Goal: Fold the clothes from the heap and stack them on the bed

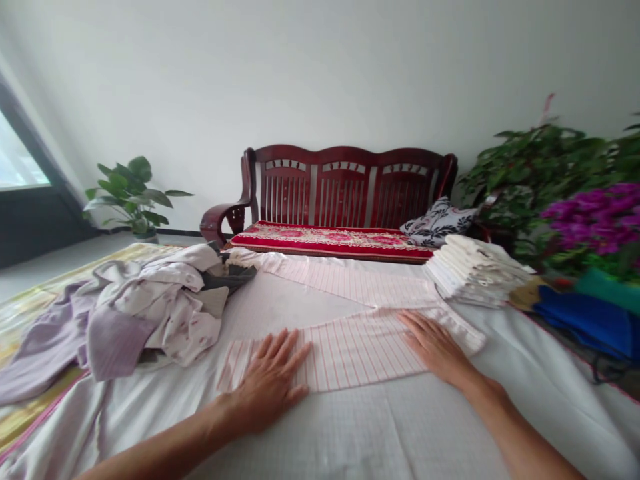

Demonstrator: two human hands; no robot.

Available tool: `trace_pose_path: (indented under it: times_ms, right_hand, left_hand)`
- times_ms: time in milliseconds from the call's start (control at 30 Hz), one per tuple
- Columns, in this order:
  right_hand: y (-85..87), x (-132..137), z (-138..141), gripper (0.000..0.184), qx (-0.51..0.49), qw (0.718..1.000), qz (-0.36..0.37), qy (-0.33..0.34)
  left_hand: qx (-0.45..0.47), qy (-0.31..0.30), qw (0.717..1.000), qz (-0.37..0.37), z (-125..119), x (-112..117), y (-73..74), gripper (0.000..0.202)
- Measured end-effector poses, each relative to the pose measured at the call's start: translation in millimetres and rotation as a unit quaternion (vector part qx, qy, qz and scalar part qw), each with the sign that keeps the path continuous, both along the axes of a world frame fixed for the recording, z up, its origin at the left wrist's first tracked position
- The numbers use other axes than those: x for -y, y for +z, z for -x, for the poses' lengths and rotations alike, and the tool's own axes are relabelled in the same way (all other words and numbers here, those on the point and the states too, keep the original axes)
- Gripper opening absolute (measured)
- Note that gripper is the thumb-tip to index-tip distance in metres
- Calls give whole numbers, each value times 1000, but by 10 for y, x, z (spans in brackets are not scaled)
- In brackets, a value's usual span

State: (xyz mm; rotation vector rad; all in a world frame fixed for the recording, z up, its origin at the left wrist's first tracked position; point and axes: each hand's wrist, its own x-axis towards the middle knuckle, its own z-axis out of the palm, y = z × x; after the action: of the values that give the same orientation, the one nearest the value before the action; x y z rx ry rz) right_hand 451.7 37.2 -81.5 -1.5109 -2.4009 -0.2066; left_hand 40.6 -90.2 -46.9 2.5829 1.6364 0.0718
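Note:
A pair of pale pink striped pants (350, 347) lies spread out on a white cloth (350, 433), its two legs apart and pointing left, the waist at the right. My left hand (270, 380) rests flat on the lower end of the near leg, fingers spread. Toward the waist, my right hand (433, 340) lies flat on the upper part of the same leg, fingers stretched out. Neither hand grips anything. The far leg reaches back beside the loose clothes, out of contact with both hands.
Crumpled clothes (165, 300) in white, lilac and grey are heaped at the left. A stack of folded white clothes (470, 267) stands at the back right. Blue fabric (585, 320) and purple flowers (595, 217) are farther right. Behind is a wooden bench (345, 177).

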Motion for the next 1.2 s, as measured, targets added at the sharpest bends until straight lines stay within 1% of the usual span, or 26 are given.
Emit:
trace_pose_path:
  times_ms: [100,167,200,267,300,367,467,533,600,667,800,867,900,933,967,1000,1067,1133,1200]
  right_hand:
    - [78,63,45,49,-23,1000,-16,-6]
    - [140,106,69,48,-49,998,-27,-28]
    - [168,122,79,48,-64,996,-34,-44]
    - [203,135,102,50,-81,992,-52,-80]
    - [208,134,118,50,-79,991,-59,-96]
    - [192,122,164,51,-50,991,-53,-115]
    - [149,110,234,58,20,993,11,-117]
    - [144,114,230,61,56,990,59,-118]
    - [167,118,151,64,79,983,89,-141]
    - [206,111,0,66,90,973,107,-184]
    - [259,59,-339,66,78,945,132,-288]
    - [262,40,-427,65,67,928,129,-342]
    - [259,38,-438,65,65,924,118,-358]
    - [254,42,-427,64,66,925,98,-360]
    - [247,53,-396,63,69,933,71,-345]
    - [239,68,-347,61,71,945,42,-316]
    - [219,102,-220,60,73,971,5,-228]
    - [190,130,-104,61,72,986,14,-151]
    - [146,136,-67,63,69,990,49,-117]
  left_hand:
    - [-10,1,1000,-27,247,152,-46,67]
    - [-6,4,999,-46,323,181,-82,63]
    - [-3,11,999,-53,323,171,-94,60]
    - [8,25,998,-62,228,108,-95,54]
    - [18,26,997,-63,134,60,-82,52]
    - [43,5,997,-63,-125,-57,-34,52]
    - [65,-50,995,-56,-541,-257,48,55]
    - [55,-63,996,-43,-715,-375,61,57]
    - [39,-67,996,-35,-763,-456,17,59]
    - [28,-77,996,-42,-712,-492,-73,61]
    - [27,-97,990,-97,-548,-475,-256,62]
    - [26,-99,987,-120,-515,-460,-299,61]
    - [24,-99,987,-126,-513,-455,-306,61]
    - [23,-99,986,-129,-517,-452,-306,61]
    - [22,-99,986,-129,-525,-451,-301,61]
    - [21,-100,987,-127,-534,-452,-294,61]
    - [24,-97,988,-120,-552,-453,-283,61]
    - [28,-93,989,-113,-563,-451,-280,62]
    - [32,-92,990,-106,-557,-440,-278,62]
